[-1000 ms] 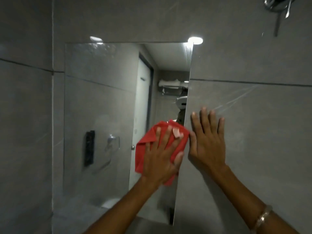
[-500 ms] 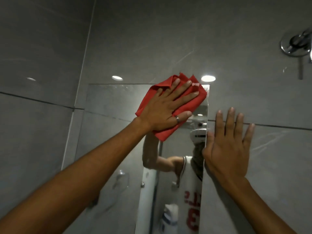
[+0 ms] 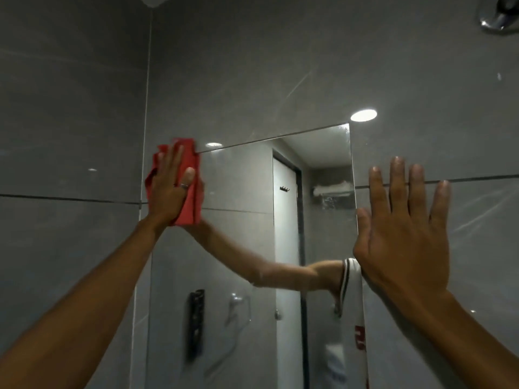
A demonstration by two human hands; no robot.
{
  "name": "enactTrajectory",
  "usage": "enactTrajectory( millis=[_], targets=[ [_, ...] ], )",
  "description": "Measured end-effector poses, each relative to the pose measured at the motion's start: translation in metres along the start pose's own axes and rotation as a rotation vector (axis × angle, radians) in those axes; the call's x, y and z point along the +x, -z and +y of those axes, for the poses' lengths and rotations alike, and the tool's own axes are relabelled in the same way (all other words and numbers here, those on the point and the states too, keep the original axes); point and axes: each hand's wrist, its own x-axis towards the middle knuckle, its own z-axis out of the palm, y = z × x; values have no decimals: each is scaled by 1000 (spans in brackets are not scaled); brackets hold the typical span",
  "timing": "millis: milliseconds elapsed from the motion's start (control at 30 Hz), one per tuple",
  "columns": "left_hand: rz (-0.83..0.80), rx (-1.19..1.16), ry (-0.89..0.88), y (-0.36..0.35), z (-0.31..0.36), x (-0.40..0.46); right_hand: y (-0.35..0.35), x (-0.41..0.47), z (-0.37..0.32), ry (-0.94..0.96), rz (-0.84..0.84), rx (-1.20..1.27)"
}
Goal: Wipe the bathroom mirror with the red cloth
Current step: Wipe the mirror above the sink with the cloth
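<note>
Head view shows a grey tiled wall (image 3: 280,66) with the bathroom mirror (image 3: 241,248) set into it; mirror fills the middle of the frame, top edge and both side edges visible, bottom edge out of frame. Wiping is under way, not finished as far as I can judge: glass near the top right corner looks hazy with faint streaks, and the lower half reflects somewhat blurred, so most of the surface likely needs passes; can't tell which areas are already clean. Right hand (image 3: 401,234) is spread wide and flat, fingers splayed, braced on the tile just beside the mirror's right edge, holding nothing. Left hand (image 3: 168,189) is flat with fingers together, pressing the red cloth (image 3: 191,192) against the mirror's top left corner, cloth bunched under the palm and overlapping the left edge. Chrome fixture (image 3: 497,15) sits at the top right of the wall, well apart from both hands.
</note>
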Motion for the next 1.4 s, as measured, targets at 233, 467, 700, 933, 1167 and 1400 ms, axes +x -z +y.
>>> enactTrajectory(
  millis=[233,467,700,933,1167,1400],
  targets=[
    [-8,88,-29,-21,8,-52,3,-1,-1,3,-23,23],
    [63,56,237,-16,0,-107,9,-1,-6,-4,-27,63],
    [-3,29,188,-22,-24,-208,15,-14,-8,-13,-90,71],
    [-57,97,93,-36,0,-268,11,-83,-2,50,-126,81],
    [67,-37,509,-21,-70,-336,5,-176,9,136,-164,20],
    [-151,100,-19,-38,-67,-426,-3,-184,12,109,-173,18]
  ],
)
